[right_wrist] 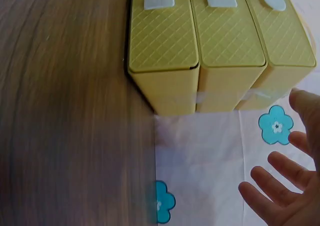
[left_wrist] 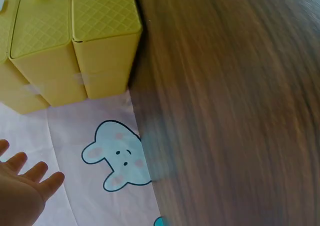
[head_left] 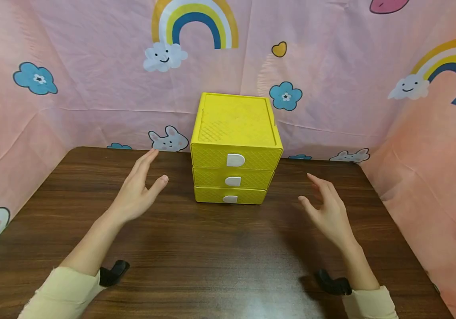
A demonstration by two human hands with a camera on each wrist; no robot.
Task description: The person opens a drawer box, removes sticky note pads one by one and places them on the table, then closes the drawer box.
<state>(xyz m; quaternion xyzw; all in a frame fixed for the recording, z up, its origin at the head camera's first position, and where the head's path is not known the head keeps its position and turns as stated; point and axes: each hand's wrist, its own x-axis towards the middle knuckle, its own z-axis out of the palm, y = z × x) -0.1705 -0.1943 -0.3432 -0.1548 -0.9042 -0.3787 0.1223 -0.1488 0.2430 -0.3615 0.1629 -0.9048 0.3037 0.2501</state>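
A yellow three-drawer box (head_left: 237,119) with white tabs stands upright at the back middle of the table, its drawers closed. To its left my left hand (head_left: 134,192) hovers with fingers extended, touching nothing. My right hand (head_left: 331,217) is held off to the box's right, fingers loosely spread and empty. In the left wrist view the box (left_wrist: 105,15) is at the top left and the left hand (left_wrist: 22,191) at the lower left. The right wrist view has the box (right_wrist: 162,40) along the top and the right hand (right_wrist: 290,181) at the right.
The dark wooden table (head_left: 228,266) extends in front of the box. A pink cloth (head_left: 104,66) printed with rainbows, clouds, flowers and rabbits hangs behind and along both sides. Black bands (head_left: 114,272) show at both wrists by the light sleeves.
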